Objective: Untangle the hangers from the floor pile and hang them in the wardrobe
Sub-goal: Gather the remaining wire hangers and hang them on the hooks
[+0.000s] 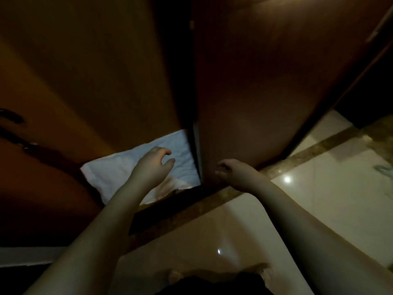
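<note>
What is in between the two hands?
In the head view, the dark edge of the wardrobe door stands between the left hand and the right hand. White cloth lies under the left hand.

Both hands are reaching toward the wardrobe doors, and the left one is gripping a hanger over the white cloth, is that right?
Not quite. In the head view the left hand holds nothing: its fingers curl loosely over the white cloth, and no hanger shows. Both hands do reach toward the wardrobe doors.

A: Wardrobe doors (265, 81)?
B: Wood, brown, smooth, slight sheen.
A: Floor (319, 188)?
B: Glossy pale tile, light spots reflecting; darker polished stone strip (212, 201) along the wardrobe.
A: White thing (119, 169) inside?
B: Cloth, matt, wrinkled.
</note>
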{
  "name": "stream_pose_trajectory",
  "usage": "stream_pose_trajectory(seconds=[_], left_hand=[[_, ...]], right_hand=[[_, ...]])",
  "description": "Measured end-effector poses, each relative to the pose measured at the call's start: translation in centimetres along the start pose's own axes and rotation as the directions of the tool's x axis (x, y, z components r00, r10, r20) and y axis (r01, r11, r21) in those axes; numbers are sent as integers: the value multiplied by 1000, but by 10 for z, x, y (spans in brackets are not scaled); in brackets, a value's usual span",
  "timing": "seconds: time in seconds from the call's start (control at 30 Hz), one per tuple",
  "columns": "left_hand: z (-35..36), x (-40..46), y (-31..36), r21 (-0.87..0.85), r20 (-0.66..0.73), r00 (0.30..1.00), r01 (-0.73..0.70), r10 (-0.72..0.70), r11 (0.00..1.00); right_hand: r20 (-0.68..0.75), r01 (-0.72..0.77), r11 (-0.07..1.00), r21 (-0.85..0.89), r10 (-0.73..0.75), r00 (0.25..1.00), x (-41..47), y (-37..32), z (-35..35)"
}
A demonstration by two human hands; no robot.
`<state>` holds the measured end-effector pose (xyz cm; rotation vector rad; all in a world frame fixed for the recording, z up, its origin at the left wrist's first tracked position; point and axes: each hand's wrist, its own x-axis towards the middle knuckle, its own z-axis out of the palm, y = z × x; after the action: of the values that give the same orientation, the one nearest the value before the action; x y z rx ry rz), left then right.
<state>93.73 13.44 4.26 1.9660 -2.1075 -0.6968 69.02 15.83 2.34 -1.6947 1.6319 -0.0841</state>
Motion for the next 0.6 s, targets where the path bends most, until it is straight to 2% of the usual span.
stream_pose_trajectory(seconds=[0.13,0.23,0.33,0.6], left_hand=[[78,21,98,16,138,989,-60,57,998],[128,41,178,36,210,966,-163,152,986],[168,57,249,55,272,940,-228,205,972],[247,101,407,82,424,817,-464,390,882]], right_hand=[[-34,-151,986,74,154,987,-40,120,-33],[-121,-271,960,72,278,953,-70,210,-60],[-127,-378,925,47,381,916,-98,287,-87],[-192,-552,821,143,570,799,-145,432,-140]])
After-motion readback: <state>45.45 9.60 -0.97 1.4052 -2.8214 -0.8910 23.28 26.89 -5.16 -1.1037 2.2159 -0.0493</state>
